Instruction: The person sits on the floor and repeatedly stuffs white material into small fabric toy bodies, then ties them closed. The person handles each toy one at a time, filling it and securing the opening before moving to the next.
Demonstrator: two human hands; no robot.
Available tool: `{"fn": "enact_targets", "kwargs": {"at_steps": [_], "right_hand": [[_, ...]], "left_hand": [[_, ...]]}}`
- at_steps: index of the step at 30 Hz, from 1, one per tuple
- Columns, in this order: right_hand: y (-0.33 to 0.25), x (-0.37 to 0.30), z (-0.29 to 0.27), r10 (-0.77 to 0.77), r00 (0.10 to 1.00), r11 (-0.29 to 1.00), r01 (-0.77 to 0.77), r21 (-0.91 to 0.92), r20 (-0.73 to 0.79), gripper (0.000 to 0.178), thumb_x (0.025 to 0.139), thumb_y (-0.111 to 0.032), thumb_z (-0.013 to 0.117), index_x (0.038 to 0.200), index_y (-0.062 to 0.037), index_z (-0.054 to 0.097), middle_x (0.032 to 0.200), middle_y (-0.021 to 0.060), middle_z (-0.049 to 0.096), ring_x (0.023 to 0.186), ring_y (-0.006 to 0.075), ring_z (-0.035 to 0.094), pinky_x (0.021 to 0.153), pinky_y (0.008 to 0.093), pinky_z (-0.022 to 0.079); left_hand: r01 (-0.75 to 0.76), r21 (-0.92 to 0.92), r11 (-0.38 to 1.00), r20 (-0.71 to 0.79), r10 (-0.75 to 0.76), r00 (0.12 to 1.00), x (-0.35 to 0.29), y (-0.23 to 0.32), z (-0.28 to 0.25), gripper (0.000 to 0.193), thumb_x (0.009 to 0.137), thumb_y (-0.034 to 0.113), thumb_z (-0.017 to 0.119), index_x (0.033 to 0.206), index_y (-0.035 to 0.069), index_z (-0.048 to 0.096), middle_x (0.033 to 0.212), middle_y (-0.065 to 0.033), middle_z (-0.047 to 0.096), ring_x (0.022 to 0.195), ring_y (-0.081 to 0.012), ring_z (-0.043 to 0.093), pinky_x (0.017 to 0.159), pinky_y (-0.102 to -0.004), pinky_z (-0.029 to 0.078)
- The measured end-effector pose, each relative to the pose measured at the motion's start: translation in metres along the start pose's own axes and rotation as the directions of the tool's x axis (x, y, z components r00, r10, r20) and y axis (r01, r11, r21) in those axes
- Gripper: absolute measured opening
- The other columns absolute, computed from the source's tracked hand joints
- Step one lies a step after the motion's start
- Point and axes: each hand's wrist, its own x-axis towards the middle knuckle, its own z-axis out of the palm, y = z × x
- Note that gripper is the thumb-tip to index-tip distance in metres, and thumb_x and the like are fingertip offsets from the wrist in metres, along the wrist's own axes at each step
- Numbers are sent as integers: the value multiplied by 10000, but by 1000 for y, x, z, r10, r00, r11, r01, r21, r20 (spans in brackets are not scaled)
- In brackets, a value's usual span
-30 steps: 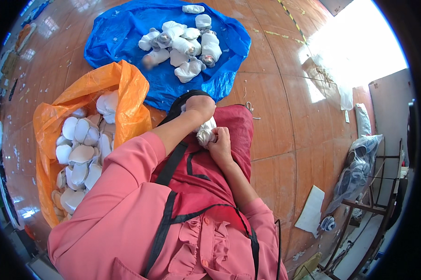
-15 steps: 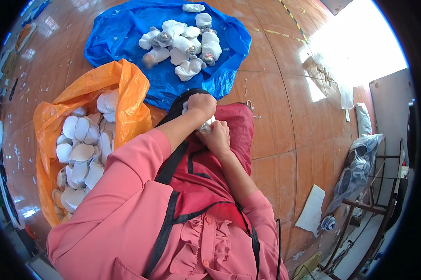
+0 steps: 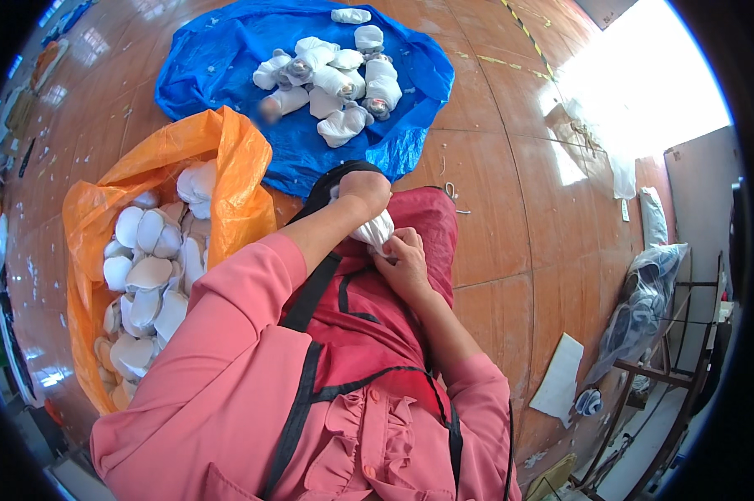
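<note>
Over my lap, covered by a red apron (image 3: 406,209), I hold a bunched piece of white cloth (image 3: 375,230). My left hand (image 3: 366,192) is closed round its upper end, with the fingers mostly hidden under the wrist. Below and to the right, my right hand (image 3: 403,264) pinches the cloth's lower end between thumb and fingers. The cloth looks stretched between both hands. What lies inside it, if anything, is hidden.
Ahead, a blue sheet (image 3: 218,63) bears several white wrapped bundles (image 3: 342,125). At my left stands an open orange sack (image 3: 241,163) of rounded white and beige pads (image 3: 149,275). A metal rack (image 3: 661,373) and a clear plastic bag (image 3: 636,305) are at right.
My right hand has moved down and right, away from my left, drawing out more of the white cloth between them. The left hand keeps its grip.
</note>
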Motion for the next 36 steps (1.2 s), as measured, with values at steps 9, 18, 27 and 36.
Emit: {"fn": "enact_targets", "kwargs": {"at_steps": [9,18,27,36], "right_hand": [[-3,-20,-17,37,999,989,-38,143,7,269,699,-50,786,862,-55,572,1068,121,573,984,309,574,818,384,499],[-23,-18,-37,38,999,888,-42,458,17,312,719,61,756,888,-55,520,1041,80,527,925,199,548,763,288,470],[-22,-19,-32,57,998,822,-56,567,16,293,768,29,754,901,-59,509,1021,55,476,917,169,501,761,272,441],[-31,-33,-33,221,939,480,-340,809,263,196,923,-63,652,1036,-61,492,1000,-13,470,896,83,480,777,224,437]], "left_hand": [[-61,72,996,157,49,986,-12,11,-27,322,915,366,588,965,101,763,999,-164,723,950,-324,703,817,-441,554],[-571,-300,764,60,613,788,-70,5,-86,343,838,380,675,1002,81,710,961,-113,710,921,-314,683,796,-440,530],[-677,-129,725,-24,680,733,-118,-9,-89,488,781,185,714,1250,117,602,1080,-108,658,975,-302,656,824,-421,525],[-635,-166,754,-148,618,772,-122,-31,-84,373,739,261,769,1065,100,692,867,-103,677,816,-302,666,703,-416,525]]}}
